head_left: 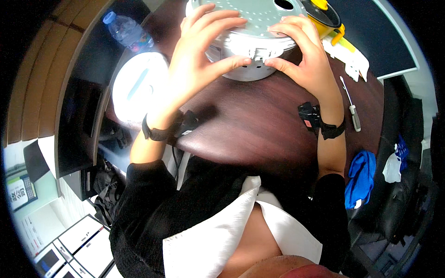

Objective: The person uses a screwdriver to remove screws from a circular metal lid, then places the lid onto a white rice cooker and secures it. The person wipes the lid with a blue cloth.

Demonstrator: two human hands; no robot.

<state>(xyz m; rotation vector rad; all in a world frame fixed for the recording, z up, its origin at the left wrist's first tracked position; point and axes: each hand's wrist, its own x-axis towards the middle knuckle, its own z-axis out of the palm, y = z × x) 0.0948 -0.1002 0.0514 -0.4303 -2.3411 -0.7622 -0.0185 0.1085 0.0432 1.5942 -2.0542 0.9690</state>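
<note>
A round white appliance housing [252,72] stands at the far side of the table, topped by a grey-green disc [259,21] with small raised dots and a dark round hole. My left hand [199,51] holds its near left rim, fingers spread over the disc and thumb low on the front. On the near right, my right hand [308,55] grips the same rim, its fingers curled over the top edge and its thumb against the front. Between the two thumbs, white clips and small slots show. The far part of the housing is cut off by the picture's edge.
On the left are a white round lid-like piece [141,88] and a plastic bottle [127,32]. A yellow pot with a dark lid [322,16], a white plastic part [350,60] and a screwdriver [353,111] lie right. Blue cloth [360,178] hangs beyond the table edge.
</note>
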